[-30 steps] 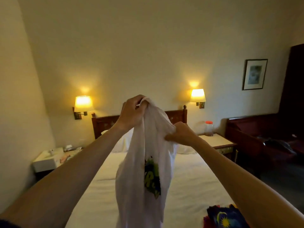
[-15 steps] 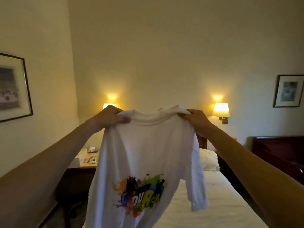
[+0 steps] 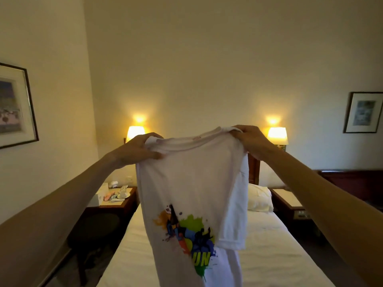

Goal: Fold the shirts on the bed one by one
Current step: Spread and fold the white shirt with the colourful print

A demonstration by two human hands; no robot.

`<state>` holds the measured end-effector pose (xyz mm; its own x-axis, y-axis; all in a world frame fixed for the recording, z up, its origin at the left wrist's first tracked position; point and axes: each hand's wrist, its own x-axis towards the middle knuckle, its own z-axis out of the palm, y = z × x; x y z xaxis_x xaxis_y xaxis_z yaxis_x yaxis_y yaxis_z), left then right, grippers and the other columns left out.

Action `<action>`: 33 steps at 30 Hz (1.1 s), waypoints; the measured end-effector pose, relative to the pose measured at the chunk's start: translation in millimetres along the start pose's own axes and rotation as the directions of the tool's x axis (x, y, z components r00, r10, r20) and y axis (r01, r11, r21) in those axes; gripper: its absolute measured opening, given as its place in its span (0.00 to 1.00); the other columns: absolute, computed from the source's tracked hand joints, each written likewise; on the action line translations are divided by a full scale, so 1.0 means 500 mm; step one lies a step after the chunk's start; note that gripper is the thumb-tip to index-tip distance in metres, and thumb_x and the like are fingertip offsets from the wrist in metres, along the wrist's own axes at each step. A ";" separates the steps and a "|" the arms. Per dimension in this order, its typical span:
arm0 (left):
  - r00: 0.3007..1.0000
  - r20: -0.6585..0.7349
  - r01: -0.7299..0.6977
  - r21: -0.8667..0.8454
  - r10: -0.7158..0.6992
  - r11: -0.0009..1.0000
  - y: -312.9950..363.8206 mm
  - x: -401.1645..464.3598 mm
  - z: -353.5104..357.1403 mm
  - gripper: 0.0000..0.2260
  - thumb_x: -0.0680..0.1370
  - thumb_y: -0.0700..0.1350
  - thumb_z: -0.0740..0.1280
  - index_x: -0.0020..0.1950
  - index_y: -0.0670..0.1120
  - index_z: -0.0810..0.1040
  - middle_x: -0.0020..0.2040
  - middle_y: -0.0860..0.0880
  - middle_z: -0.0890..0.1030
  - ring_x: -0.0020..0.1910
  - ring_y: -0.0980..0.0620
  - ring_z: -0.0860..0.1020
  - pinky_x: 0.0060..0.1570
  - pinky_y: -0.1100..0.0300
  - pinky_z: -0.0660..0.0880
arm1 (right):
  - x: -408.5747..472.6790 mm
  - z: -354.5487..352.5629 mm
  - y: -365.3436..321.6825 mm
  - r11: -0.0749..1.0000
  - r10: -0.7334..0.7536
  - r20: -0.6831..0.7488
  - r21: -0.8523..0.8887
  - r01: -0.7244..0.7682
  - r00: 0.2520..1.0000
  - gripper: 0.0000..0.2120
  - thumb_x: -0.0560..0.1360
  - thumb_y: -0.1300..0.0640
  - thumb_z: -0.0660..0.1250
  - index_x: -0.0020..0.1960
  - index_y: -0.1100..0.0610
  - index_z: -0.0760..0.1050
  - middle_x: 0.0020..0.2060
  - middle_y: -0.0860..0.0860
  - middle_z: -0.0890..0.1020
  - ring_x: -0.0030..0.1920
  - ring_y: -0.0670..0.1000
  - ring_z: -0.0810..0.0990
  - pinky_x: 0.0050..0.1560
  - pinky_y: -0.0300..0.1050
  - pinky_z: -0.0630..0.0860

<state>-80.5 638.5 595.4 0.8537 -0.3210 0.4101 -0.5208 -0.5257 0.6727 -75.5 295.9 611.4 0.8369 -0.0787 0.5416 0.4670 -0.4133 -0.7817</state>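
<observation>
A white T-shirt (image 3: 192,183) with a colourful splash print hangs in the air in front of me, over the bed (image 3: 269,255). My left hand (image 3: 138,148) grips its left shoulder and my right hand (image 3: 250,139) grips its right shoulder, both at collar height. The right sleeve hangs folded inward in front of the body of the shirt. The shirt's hem runs out of view at the bottom.
A white pillow (image 3: 259,197) lies at the headboard. A cluttered nightstand (image 3: 116,199) stands left of the bed and another nightstand (image 3: 288,201) to the right. Two lit wall lamps (image 3: 277,135) flank the headboard. Dark wooden furniture (image 3: 352,183) stands at the far right.
A second ago the shirt was bunched between both hands; they then spread it out by the shoulders. Since half a second ago the shirt has swung so the right sleeve hangs across its front.
</observation>
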 end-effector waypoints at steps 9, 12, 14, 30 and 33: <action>0.977 -0.213 0.039 0.198 0.004 0.979 0.027 0.011 0.035 0.15 0.75 0.52 0.75 0.33 0.47 0.77 0.31 0.51 0.76 0.32 0.52 0.74 0.34 0.60 0.66 | -0.009 -0.040 0.023 0.983 0.144 -0.031 0.123 -0.139 0.989 0.07 0.82 0.54 0.64 0.49 0.54 0.80 0.48 0.53 0.79 0.51 0.53 0.77 0.45 0.47 0.78; 0.953 -0.302 0.091 0.368 0.027 0.925 0.023 0.017 0.033 0.19 0.73 0.53 0.75 0.32 0.41 0.75 0.30 0.45 0.73 0.32 0.49 0.69 0.37 0.56 0.62 | -0.007 -0.045 0.026 0.977 0.175 0.009 0.118 -0.175 0.985 0.09 0.83 0.55 0.60 0.52 0.56 0.78 0.51 0.55 0.77 0.53 0.55 0.75 0.53 0.54 0.75; 0.937 -0.348 0.058 0.253 0.035 0.966 0.022 0.018 0.032 0.17 0.73 0.51 0.76 0.35 0.39 0.78 0.32 0.42 0.75 0.34 0.49 0.70 0.40 0.56 0.63 | -0.003 -0.042 0.032 0.983 0.177 -0.052 0.066 -0.174 0.983 0.11 0.84 0.54 0.57 0.52 0.57 0.76 0.51 0.57 0.77 0.53 0.55 0.73 0.53 0.51 0.71; 0.966 -0.208 0.142 -0.060 -0.152 0.988 0.059 0.007 0.005 0.16 0.61 0.53 0.69 0.28 0.42 0.69 0.33 0.45 0.63 0.36 0.47 0.58 0.36 0.54 0.56 | 0.013 -0.071 0.045 0.991 0.092 -0.089 -0.089 -0.100 0.992 0.06 0.79 0.55 0.67 0.44 0.49 0.81 0.40 0.45 0.79 0.40 0.46 0.75 0.36 0.36 0.71; 0.948 -0.314 0.104 0.172 -0.045 0.980 0.050 0.021 0.006 0.13 0.74 0.44 0.68 0.32 0.39 0.76 0.30 0.46 0.69 0.32 0.49 0.64 0.33 0.57 0.61 | 0.009 -0.074 0.052 0.988 0.068 -0.051 -0.135 -0.074 0.996 0.07 0.80 0.55 0.66 0.45 0.49 0.80 0.39 0.46 0.78 0.40 0.46 0.75 0.36 0.39 0.71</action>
<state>-84.4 619.3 614.7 0.8334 -0.0333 0.5516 -0.4214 -0.6840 0.5955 -70.0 251.5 605.0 0.8511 -0.1524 0.5023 0.3607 -0.5253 -0.7707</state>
